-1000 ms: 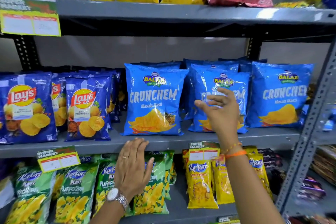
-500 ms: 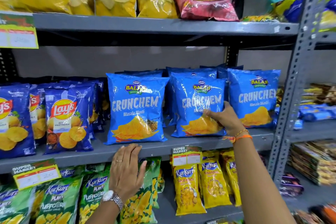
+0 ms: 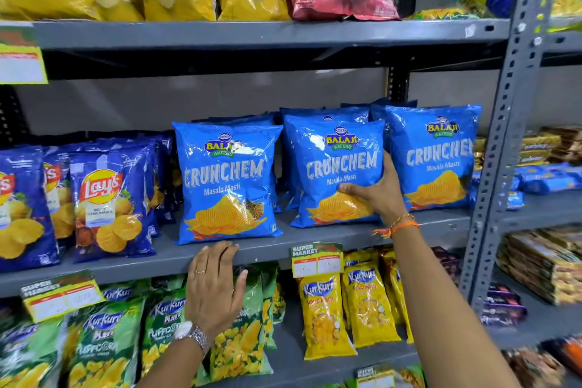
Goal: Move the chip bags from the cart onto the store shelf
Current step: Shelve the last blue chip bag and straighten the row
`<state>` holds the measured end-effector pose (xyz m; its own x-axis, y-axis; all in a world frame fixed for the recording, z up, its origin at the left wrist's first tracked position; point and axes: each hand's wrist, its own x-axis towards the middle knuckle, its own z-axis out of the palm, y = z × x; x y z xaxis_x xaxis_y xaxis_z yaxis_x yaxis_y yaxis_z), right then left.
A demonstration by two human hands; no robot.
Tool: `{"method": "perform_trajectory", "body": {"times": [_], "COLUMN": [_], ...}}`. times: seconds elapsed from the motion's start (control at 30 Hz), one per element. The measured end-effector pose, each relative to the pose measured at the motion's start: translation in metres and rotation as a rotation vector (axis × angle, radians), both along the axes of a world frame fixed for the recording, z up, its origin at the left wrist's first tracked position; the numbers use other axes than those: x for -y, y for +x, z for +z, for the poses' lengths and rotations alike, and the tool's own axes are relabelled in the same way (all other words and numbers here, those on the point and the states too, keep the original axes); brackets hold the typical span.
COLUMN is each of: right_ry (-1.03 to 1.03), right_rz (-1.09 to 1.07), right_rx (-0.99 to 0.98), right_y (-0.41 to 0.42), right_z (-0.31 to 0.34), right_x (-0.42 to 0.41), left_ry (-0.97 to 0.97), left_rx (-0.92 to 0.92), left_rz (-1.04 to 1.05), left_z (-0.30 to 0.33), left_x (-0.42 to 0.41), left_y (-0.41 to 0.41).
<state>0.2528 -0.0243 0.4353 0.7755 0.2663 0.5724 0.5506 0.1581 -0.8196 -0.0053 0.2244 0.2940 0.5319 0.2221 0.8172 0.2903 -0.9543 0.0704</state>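
Observation:
Three rows of bright blue Crunchem chip bags stand upright on the grey middle shelf (image 3: 315, 241). My right hand (image 3: 379, 190) grips the lower right edge of the middle Crunchem bag (image 3: 333, 167), thumb across its front, fingers behind it. The left Crunchem bag (image 3: 225, 181) and the right Crunchem bag (image 3: 433, 156) stand beside it, untouched. My left hand (image 3: 214, 288) rests with spread fingers on the shelf's front lip, just below the left bag, holding nothing. No cart is in view.
Dark blue Lay's bags (image 3: 108, 195) fill the shelf's left part. Yellow and red bags sit on the upper shelf (image 3: 252, 33). Green Kurkure Puffcorn bags (image 3: 97, 343) and yellow Kurkure bags (image 3: 324, 312) line the lower shelf. A perforated grey upright (image 3: 500, 142) divides off the neighbouring rack.
My right hand dropped from in front of the middle bag to its lower right edge and closed on it. My left hand stayed at the shelf lip. The camera moved closer.

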Motion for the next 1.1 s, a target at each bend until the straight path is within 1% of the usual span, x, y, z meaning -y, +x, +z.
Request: {"method": "perform_trajectory", "body": {"times": [0.13, 0.2, 0.3, 0.4, 0.43, 0.47, 0.5, 0.53, 0.6, 0.63, 0.7, 0.8, 0.93, 1.1], "right_ry": [0.015, -0.007, 0.004, 0.056, 0.093, 0.123, 0.140, 0.128, 0.016, -0.042, -0.104, -0.091, -0.053, -0.068], "right_rz": [-0.003, -0.052, -0.247, -0.540, -0.573, -0.552, -0.464, -0.325, -0.034, 0.077, 0.215, 0.279, 0.257, 0.251], "right_rx": [-0.024, -0.012, 0.048, 0.171, 0.217, 0.248, 0.259, 0.236, 0.134, 0.089, 0.071, 0.094, 0.144, 0.160], "right_y": [-0.003, -0.009, -0.027, -0.059, -0.073, -0.089, -0.103, -0.117, -0.134, -0.138, -0.137, -0.134, -0.126, -0.119], "right_z": [-0.003, -0.003, 0.000, 0.003, 0.004, 0.006, 0.008, 0.011, 0.015, 0.016, 0.015, 0.012, 0.012, 0.011], "right_x": [0.000, 0.002, 0.000, -0.016, -0.026, -0.038, -0.051, -0.065, -0.094, -0.108, -0.132, -0.151, -0.152, -0.150], "left_ry": [-0.006, -0.005, 0.031, 0.099, 0.103, 0.099, 0.092, 0.085, 0.083, 0.087, 0.101, 0.115, 0.108, 0.122], "left_rx": [-0.030, -0.033, -0.016, 0.019, 0.038, 0.053, 0.062, 0.064, 0.061, 0.057, 0.039, -0.004, -0.028, -0.031], "left_rz": [0.016, 0.007, -0.037, -0.062, -0.054, -0.041, -0.029, -0.021, -0.010, -0.009, -0.015, -0.024, -0.050, -0.047], "left_z": [-0.002, -0.002, 0.002, 0.004, 0.005, 0.005, 0.004, 0.004, 0.003, 0.003, 0.002, -0.001, 0.000, 0.002], "left_x": [0.000, 0.001, 0.000, -0.005, -0.009, -0.013, -0.016, -0.021, -0.029, -0.032, -0.036, -0.042, -0.046, -0.046], "left_y": [-0.001, -0.001, -0.006, -0.015, -0.019, -0.023, -0.026, -0.030, -0.036, -0.038, -0.042, -0.044, -0.045, -0.047]}}
